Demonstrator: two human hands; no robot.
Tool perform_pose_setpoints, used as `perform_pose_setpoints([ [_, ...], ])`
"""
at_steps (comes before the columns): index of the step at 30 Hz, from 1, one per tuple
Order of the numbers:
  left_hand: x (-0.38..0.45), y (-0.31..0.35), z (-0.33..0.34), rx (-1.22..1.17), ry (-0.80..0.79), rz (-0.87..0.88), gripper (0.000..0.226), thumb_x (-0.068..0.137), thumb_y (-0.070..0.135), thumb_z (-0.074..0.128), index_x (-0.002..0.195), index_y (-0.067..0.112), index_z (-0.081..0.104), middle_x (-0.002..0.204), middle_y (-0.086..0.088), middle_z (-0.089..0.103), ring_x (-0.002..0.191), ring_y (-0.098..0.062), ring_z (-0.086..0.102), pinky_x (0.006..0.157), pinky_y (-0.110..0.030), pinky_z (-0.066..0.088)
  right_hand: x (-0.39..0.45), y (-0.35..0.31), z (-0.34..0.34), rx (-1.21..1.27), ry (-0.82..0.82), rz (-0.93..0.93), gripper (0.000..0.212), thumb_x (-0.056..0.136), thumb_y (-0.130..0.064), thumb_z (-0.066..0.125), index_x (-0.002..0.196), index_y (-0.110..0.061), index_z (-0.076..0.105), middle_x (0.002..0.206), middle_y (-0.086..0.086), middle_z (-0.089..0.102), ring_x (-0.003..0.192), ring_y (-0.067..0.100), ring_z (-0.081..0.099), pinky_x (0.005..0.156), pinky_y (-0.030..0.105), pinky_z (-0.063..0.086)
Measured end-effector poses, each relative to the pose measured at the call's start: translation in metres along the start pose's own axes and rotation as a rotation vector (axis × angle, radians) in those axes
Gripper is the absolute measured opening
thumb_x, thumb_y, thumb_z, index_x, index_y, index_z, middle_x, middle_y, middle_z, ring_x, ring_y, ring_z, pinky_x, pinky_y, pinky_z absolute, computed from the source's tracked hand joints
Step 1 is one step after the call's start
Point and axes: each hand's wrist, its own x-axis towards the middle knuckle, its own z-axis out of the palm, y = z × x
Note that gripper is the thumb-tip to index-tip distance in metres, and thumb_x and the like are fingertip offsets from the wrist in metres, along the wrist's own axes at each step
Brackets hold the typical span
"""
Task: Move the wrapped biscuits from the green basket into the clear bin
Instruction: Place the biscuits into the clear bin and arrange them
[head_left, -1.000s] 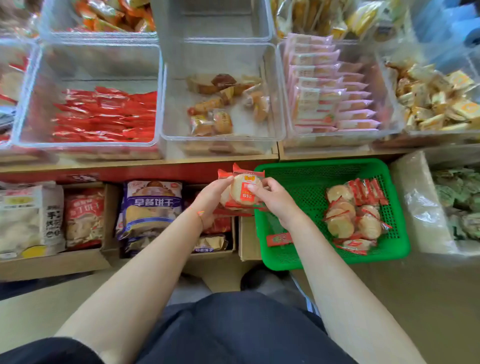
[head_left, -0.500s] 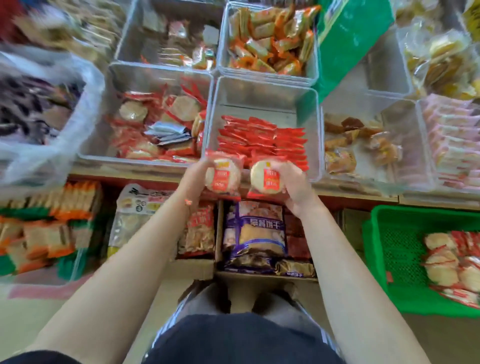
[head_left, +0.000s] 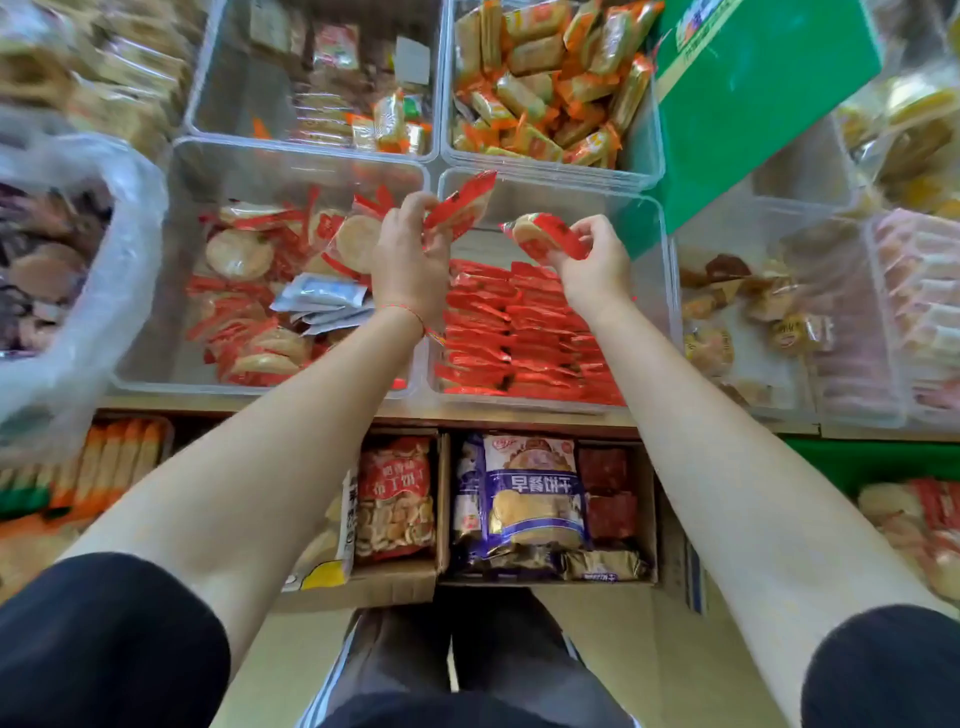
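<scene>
- Two wrapped biscuits are in hand, one each: the left hand (head_left: 410, 260) pinches a red-and-clear packet (head_left: 460, 208) by one end between thumb and curled fingers, so that it sticks up tilted over the wall between two bins; the right hand (head_left: 597, 262) holds a second packet (head_left: 543, 236) in curled fingertips, biscuit face up.
- Both packets hang above the front row of bins. The clear bin (head_left: 171, 291) on the left already holds loose round biscuits of the same look, so we judge it the target; the right hand's packet is over the neighbouring bin of flat red packets (head_left: 519, 332).
- The green basket (head_left: 815, 457) shows only as an edge at the far right, with more biscuits in it.
- Handling, as we judge it: light, one disc per wrapper. The film looks glossy and likely slippery, and the crimped ends give a sure pinch.
- The disc itself is probably brittle, so we would grip the wrapper ends or the rim, not squeeze the face.
- A short drop onto the pile should do no harm; a throw might crack one.
- How firmly either hand grips we cannot tell.
</scene>
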Motion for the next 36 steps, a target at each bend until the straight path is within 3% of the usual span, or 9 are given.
perform_pose_setpoints([
  [3, 0.016, -0.004, 0.019, 0.039, -0.027, -0.001, 0.020, 0.092, 0.010, 0.053, 0.111, 0.012, 0.056, 0.104, -0.011, 0.055, 0.085, -0.017, 0.046, 0.076, -0.023, 0.036, 0.019, 0.005, 0.011, -0.208, 0.031, -0.092, 0.015, 0.090, -0.022, 0.064, 0.092, -0.023, 0.049, 0.087, -0.003, 0.061, 0.081, 0.020, 0.057, 0.069, 0.031, 0.046],
  [7, 0.023, -0.018, 0.036, 0.089, -0.042, 0.099, 0.011, 0.095, 0.016, 0.053, 0.102, 0.008, 0.055, 0.093, -0.009, 0.057, 0.086, -0.026, 0.050, 0.077, -0.039, 0.042, 0.046, 0.012, 0.033, -0.398, -0.039, -0.109, 0.015, 0.089, -0.005, 0.054, 0.096, -0.018, 0.050, 0.088, 0.002, 0.061, 0.078, 0.026, 0.056, 0.066, 0.034, 0.044],
  [16, 0.021, -0.026, 0.047, 0.105, 0.003, 0.144, 0.018, 0.100, 0.022, 0.049, 0.099, 0.005, 0.052, 0.092, -0.008, 0.054, 0.086, -0.020, 0.047, 0.076, -0.028, 0.036, 0.070, 0.002, 0.072, -0.503, -0.265, -0.199, 0.020, 0.082, -0.002, 0.050, 0.087, -0.013, 0.066, 0.095, 0.010, 0.069, 0.091, 0.034, 0.062, 0.069, 0.035, 0.048],
  [20, 0.022, -0.027, 0.049, 0.132, 0.008, 0.142, 0.017, 0.100, 0.020, 0.049, 0.099, 0.004, 0.052, 0.093, -0.009, 0.054, 0.087, -0.022, 0.047, 0.079, -0.032, 0.038, 0.072, -0.010, 0.070, -0.692, -0.577, -0.180, 0.026, 0.091, -0.016, 0.053, 0.108, -0.013, 0.071, 0.116, 0.011, 0.068, 0.111, 0.032, 0.060, 0.088, 0.034, 0.049],
  [22, 0.022, -0.027, 0.049, 0.141, 0.002, 0.146, 0.016, 0.100, 0.019, 0.049, 0.099, 0.003, 0.052, 0.094, -0.010, 0.054, 0.087, -0.022, 0.047, 0.079, -0.033, 0.038, 0.074, -0.018, 0.061, -0.638, -0.645, -0.093, 0.035, 0.092, -0.023, 0.055, 0.124, -0.014, 0.065, 0.129, 0.008, 0.062, 0.119, 0.027, 0.057, 0.096, 0.032, 0.046],
  [24, 0.022, -0.027, 0.049, 0.147, 0.000, 0.155, 0.015, 0.100, 0.017, 0.048, 0.100, 0.002, 0.051, 0.094, -0.010, 0.053, 0.088, -0.023, 0.046, 0.079, -0.034, 0.039, 0.077, -0.023, 0.047, -0.394, -0.574, -0.059, 0.048, 0.089, -0.022, 0.063, 0.136, -0.018, 0.054, 0.131, 0.005, 0.058, 0.119, 0.024, 0.057, 0.091, 0.028, 0.047],
  [28, 0.022, -0.027, 0.049, 0.175, -0.006, 0.168, 0.014, 0.100, 0.016, 0.048, 0.101, 0.003, 0.051, 0.097, -0.011, 0.054, 0.090, -0.023, 0.046, 0.079, -0.036, 0.040, 0.071, -0.031, 0.027, 0.127, -0.460, -0.157, 0.052, 0.085, -0.006, 0.069, 0.131, -0.027, 0.055, 0.118, 0.002, 0.060, 0.088, 0.018, 0.069, 0.077, 0.021, 0.057],
  [32, 0.022, -0.025, 0.050, 0.203, -0.029, 0.159, 0.015, 0.101, 0.015, 0.045, 0.105, 0.002, 0.051, 0.104, -0.014, 0.055, 0.097, -0.028, 0.048, 0.086, -0.041, 0.042, 0.068, -0.034, 0.029, 0.063, -0.515, -0.307, 0.026, 0.080, -0.010, 0.076, 0.103, -0.021, 0.074, 0.101, -0.002, 0.073, 0.092, 0.015, 0.069, 0.089, 0.034, 0.056],
  [36, 0.021, -0.023, 0.049, 0.239, -0.086, 0.126, 0.032, 0.095, 0.003, 0.043, 0.127, -0.001, 0.045, 0.125, -0.019, 0.051, 0.120, -0.031, 0.044, 0.108, -0.036, 0.033, 0.070, -0.014, 0.012, -0.022, -0.218, -0.222, 0.025, 0.087, -0.017, 0.072, 0.112, -0.020, 0.072, 0.108, -0.008, 0.070, 0.099, 0.007, 0.061, 0.091, 0.023, 0.047],
])
